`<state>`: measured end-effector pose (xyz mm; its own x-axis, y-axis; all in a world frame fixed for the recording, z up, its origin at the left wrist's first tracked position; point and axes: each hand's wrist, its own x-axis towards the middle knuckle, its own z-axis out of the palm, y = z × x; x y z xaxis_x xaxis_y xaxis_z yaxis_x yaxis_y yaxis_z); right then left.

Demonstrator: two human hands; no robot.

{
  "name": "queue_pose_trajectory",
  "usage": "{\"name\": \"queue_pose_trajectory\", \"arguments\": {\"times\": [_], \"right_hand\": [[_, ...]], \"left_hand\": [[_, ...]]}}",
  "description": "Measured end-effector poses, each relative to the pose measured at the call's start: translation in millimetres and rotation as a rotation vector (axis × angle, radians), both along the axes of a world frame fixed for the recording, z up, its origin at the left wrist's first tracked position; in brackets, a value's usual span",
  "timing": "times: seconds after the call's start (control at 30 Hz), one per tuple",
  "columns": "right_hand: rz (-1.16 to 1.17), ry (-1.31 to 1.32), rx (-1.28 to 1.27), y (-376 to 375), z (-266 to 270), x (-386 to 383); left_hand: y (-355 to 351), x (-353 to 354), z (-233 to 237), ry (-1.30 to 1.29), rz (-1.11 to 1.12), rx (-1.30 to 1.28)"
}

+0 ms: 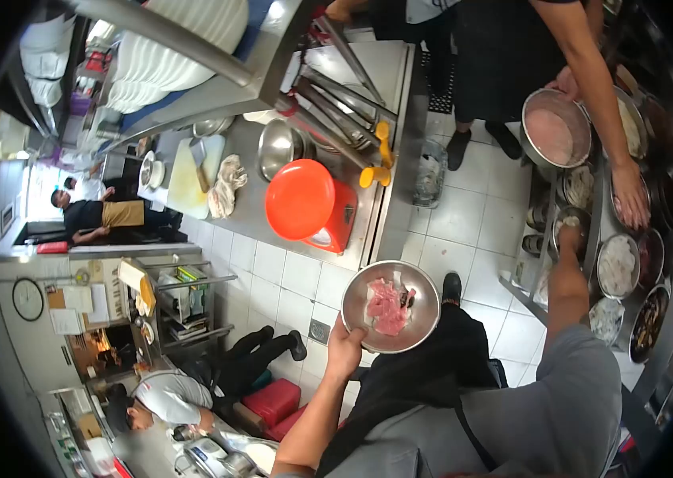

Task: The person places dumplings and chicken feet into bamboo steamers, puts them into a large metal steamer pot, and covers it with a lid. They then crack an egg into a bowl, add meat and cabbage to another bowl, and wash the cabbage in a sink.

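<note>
From where I stand, the head view shows the person's left hand [344, 348] gripping a wide metal bowl [426, 307] by its near rim, thumb over the lip and the other fingers mostly hidden beneath. The bowl is held out over the floor [452, 259], between the worktop [253, 231] and the food rack [521, 298]. It looks nearly level, probably so the pink raw slices [388, 309] and a few dark bits stay pooled in the middle.

The right hand [569, 233] reaches down into a small container [586, 219] on the rack's inner side, fingers lowered among pale food; I cannot tell whether they pinch any. The open tubs crowd close together, seemingly to put each within one arm's reach.

A co-worker's hand [631, 195] is spread over a neighbouring tub, while a larger pot [534, 139] of pink food sits by that person's other hand. On the worktop, an orange scale [301, 199] is near the corner closest to the bowl, likely for handy weighing. The cutting board [185, 183] lies towards the far end.
</note>
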<state>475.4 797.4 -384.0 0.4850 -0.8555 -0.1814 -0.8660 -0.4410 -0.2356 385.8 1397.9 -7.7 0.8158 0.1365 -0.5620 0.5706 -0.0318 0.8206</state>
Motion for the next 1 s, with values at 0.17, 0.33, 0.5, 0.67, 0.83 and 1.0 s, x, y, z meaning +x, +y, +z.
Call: {"name": "queue_pose_trajectory", "arguments": {"times": [0.17, 0.33, 0.5, 0.67, 0.83, 1.0], "right_hand": [[0.033, -0.028, 0.054, -37, -32, -6], [0.022, 0.073, -0.096, -15, 0, -5], [-0.007, 0.06, -0.147, 0, 21, -1], [0.027, 0.04, -0.221, -12, -13, -10], [0.107, 0.298, -0.266, -21, -24, -16], [1.093, 1.978, -0.639, -43, -28, -23]], "left_hand": [[5, -6, 1, 0.073, -0.016, 0.01], [8, -9, -4, 0.035, 0.007, 0.04], [5, -2, 3, 0.071, -0.034, 0.058], [-4, 4, 14, 0.129, 0.012, 0.036], [18, -10, -14, -0.009, -0.005, 0.079], [18, -10, -15, -0.008, 0.039, 0.077]]}}
